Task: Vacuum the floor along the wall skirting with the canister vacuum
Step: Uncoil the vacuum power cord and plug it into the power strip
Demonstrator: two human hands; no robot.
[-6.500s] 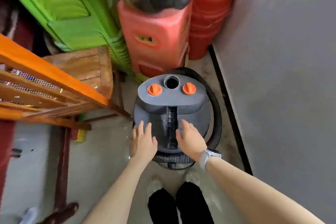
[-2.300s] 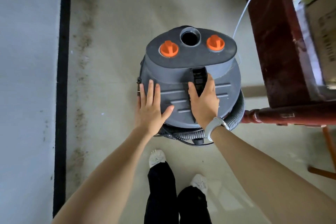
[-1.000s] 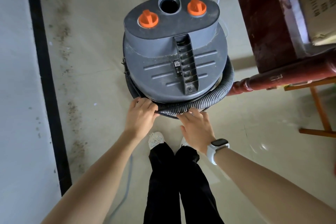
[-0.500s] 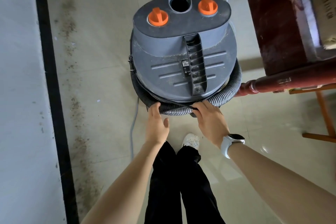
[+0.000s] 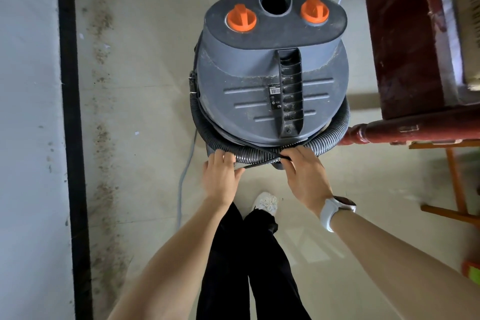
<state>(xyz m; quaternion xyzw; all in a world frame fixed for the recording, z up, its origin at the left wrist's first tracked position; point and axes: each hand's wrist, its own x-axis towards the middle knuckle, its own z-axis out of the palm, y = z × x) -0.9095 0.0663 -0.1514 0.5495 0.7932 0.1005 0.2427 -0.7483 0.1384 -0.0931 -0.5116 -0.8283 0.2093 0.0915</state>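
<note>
I am standing over the grey canister vacuum, which sits on the pale tiled floor right in front of my feet, between the wall on my left and a dark red wooden piece of furniture on my right. Its top faces me: two orange knobs flank an open round port, and a ribbed black handle runs down the middle of the lid. The grey corrugated hose is wound around the body just under the lid, and a thin black cord lies across it on the near side. My left hand is at the near left edge of the coil with its fingers curled onto the hose and the cord passing by its thumb; I cannot tell whether it really grips either. My right hand, a white watch on its wrist, is just beside it, fingertips bent down on the hose and cord. The two hands are apart, with a stretch of hose between them. The black skirting runs along the foot of the grey wall, and a band of dark grime lies on the floor beside it. A pale cable trails over the floor from under the vacuum.
</note>
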